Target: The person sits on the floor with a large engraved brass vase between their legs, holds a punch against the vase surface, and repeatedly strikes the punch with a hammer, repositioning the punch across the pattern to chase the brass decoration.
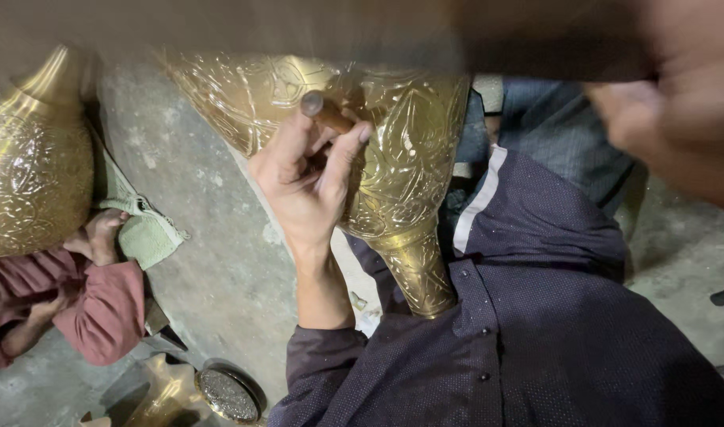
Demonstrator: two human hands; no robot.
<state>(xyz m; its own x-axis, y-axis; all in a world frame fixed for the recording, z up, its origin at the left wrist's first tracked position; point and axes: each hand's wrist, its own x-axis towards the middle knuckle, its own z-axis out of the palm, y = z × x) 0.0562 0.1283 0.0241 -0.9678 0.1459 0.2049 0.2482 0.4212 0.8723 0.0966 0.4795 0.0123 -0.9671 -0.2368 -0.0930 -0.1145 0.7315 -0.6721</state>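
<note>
The left hand pinches a small metal punch against the engraved brass vase beneath it; the right hand, blurred, is raised well apart, grip unclear.

bare concrete floor left, brass vase blocking centre

two engraved brass vases, one round brass lid, one green cloth

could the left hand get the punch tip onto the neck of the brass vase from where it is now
Probably yes. The left hand already holds the punch against the brass vase body, and the engraved neck lies bare just below, with nothing covering it. The blurred right hand is off to the side.
</note>
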